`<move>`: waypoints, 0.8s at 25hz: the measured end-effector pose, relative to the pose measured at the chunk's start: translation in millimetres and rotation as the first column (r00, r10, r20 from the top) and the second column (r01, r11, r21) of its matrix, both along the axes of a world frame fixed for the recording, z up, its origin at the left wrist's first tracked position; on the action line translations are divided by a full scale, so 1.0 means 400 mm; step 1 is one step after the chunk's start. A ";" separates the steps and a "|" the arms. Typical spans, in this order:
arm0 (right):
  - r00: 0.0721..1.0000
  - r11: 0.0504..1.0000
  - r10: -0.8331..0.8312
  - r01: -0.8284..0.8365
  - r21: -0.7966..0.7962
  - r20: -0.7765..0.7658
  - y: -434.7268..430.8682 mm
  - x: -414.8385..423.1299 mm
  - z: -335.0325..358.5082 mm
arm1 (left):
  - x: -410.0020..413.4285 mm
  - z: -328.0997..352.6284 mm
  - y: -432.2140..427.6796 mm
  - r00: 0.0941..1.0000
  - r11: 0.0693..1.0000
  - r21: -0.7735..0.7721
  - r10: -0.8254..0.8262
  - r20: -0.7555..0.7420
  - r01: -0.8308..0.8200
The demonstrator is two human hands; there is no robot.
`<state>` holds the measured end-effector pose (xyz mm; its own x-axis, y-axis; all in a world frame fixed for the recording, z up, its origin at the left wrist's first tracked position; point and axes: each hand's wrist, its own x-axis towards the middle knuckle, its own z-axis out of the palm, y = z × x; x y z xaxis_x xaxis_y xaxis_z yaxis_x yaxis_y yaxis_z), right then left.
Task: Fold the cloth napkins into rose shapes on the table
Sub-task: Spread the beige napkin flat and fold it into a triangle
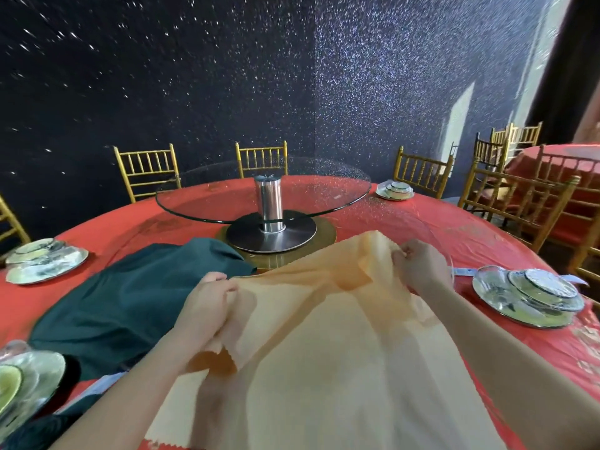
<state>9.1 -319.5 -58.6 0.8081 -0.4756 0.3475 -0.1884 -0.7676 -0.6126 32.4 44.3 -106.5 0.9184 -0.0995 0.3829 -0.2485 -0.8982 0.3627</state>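
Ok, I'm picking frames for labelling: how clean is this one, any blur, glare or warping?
Head view: wide-angle warp bows the table and leans the chairs outward; wall sparkles smear into streaks at upper left; the turntable glass reflects those sparkles; the napkin, left hand and right hand are slightly soft but readable, with no harsh glare.

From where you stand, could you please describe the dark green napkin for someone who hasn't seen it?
Start at the round red table with the glass turntable in its middle. Near-left of its steel base lies the dark green napkin, spread flat. Unlike the peach napkin beside it, held by the left hand and right hand, it is dark and unheld.
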 end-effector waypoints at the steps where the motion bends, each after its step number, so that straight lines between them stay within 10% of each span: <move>1: 0.999 0.999 -0.021 0.020 -0.027 -0.045 -0.003 0.034 0.000 | 0.019 -0.005 0.010 1.000 0.998 0.062 -0.013 0.006 0.013; 6: 0.998 0.914 0.043 -0.025 0.406 -0.035 -0.023 0.191 -0.021 | 0.080 0.018 0.038 0.993 0.979 0.162 0.120 0.013 -0.120; 11: 0.908 0.914 0.393 -0.370 0.166 -0.143 0.031 0.213 -0.042 | 0.051 0.023 -0.026 0.995 0.944 0.315 0.081 0.066 -0.098; 15: 0.869 0.866 0.331 -0.434 -0.247 -0.367 0.093 0.156 -0.079 | -0.048 -0.007 -0.135 0.993 0.898 0.426 -0.076 -0.091 0.108; 20: 0.760 0.764 0.322 -0.561 -0.320 -0.565 0.179 0.015 -0.168 | -0.040 0.008 -0.136 0.909 0.918 0.393 0.124 -0.397 0.046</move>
<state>15.0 -247.8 -125.7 0.9950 0.0914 -0.0402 0.0863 -0.9897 -0.1141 16.3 -10.0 -103.3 0.9889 -0.1207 -0.0864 -0.1170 -0.9920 0.0467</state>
